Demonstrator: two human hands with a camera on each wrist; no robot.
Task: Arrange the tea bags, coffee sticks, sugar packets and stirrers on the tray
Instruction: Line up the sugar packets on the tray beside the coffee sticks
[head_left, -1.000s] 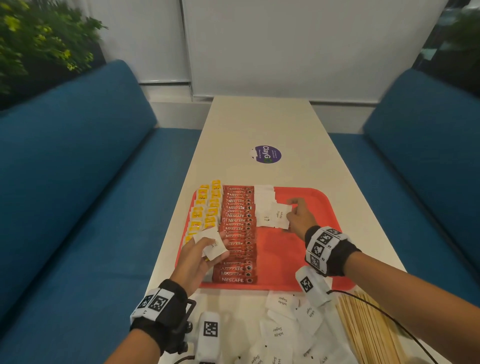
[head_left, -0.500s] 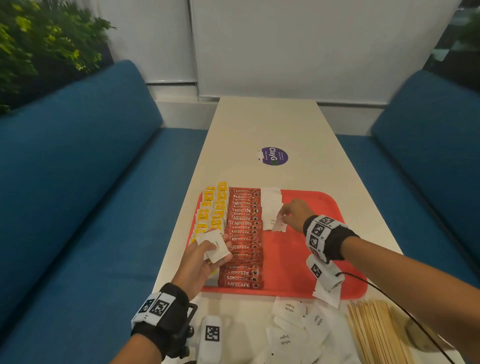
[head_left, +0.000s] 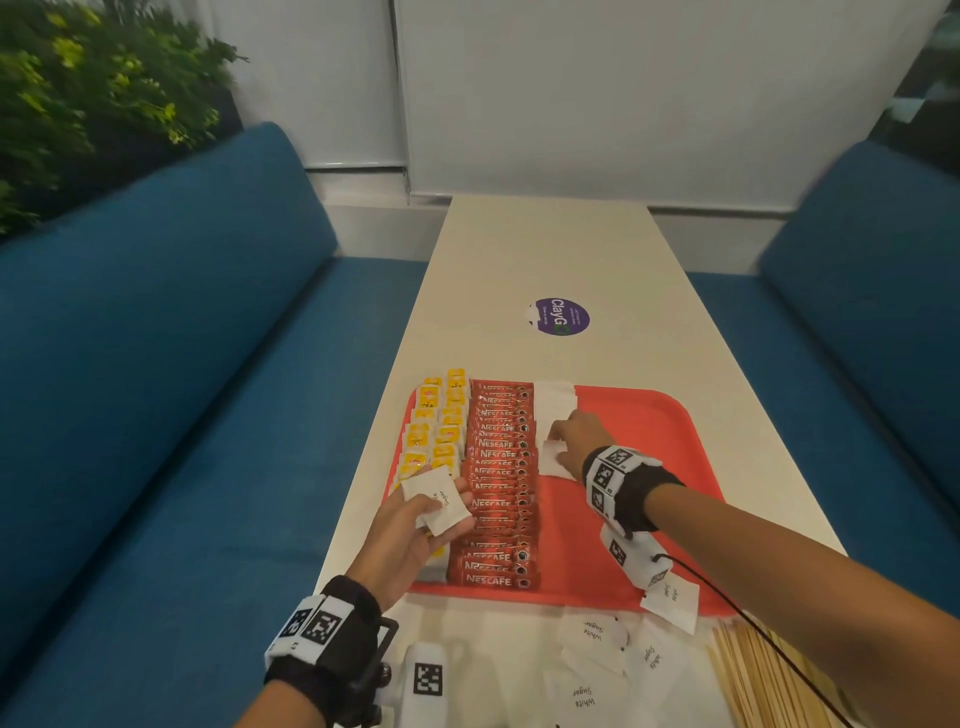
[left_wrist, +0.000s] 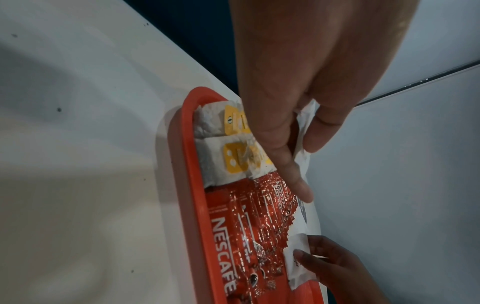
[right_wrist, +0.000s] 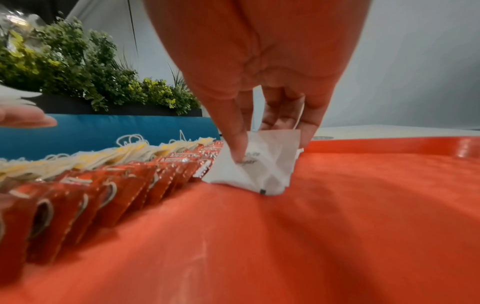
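The right hand (head_left: 574, 441) pinches a sugar packet (right_wrist: 262, 162) against the red tray (head_left: 649, 415) at frame centre, beside the coffee sticks (head_left: 501, 483). The left hand (head_left: 410, 540) grips spare sugar packets (head_left: 436, 499) at lower left, above the tea bags (head_left: 436, 426).

You have one red tray (head_left: 649, 415) holding two columns of yellow-tagged tea bags (head_left: 439, 426) and one long column of coffee sticks (head_left: 501, 483), both too overlapped to count exactly. At least five loose sugar packets (head_left: 589, 636) lie near you, beside one bundle of stirrers (head_left: 753, 680).
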